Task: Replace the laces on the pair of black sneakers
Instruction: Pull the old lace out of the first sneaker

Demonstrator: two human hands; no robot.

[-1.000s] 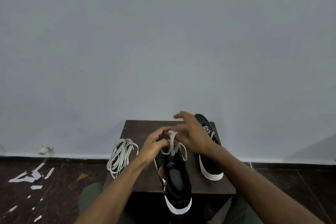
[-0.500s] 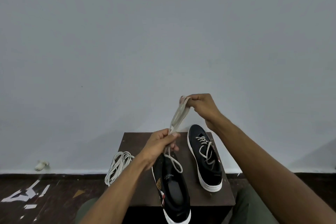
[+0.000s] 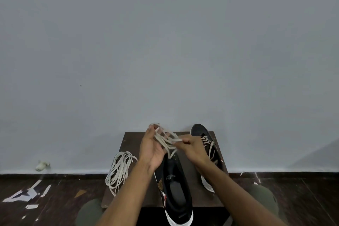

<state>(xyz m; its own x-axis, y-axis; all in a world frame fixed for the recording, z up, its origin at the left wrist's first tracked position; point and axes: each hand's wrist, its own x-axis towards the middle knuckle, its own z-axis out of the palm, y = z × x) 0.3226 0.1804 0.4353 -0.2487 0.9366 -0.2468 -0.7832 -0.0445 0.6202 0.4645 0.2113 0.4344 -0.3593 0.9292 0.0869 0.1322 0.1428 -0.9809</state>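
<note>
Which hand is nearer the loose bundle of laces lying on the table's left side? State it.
Left. The left hand holds a lace just right of the bundle of laces; the right hand is farther right, by the laced sneaker.

Both bare forearms reach forward from the lower edge of the view and converge toward the middle. The left hand (image 3: 153, 149) is raised with its palm turned toward the right and its fingers pointing up and loosely spread — several loops of a pale shoelace (image 3: 166, 141) run across them. The right hand (image 3: 192, 147) sits just beside it at about the same height, knuckles up, fingers curled — thumb and forefinger pinch one end of the same shoelace.
</note>
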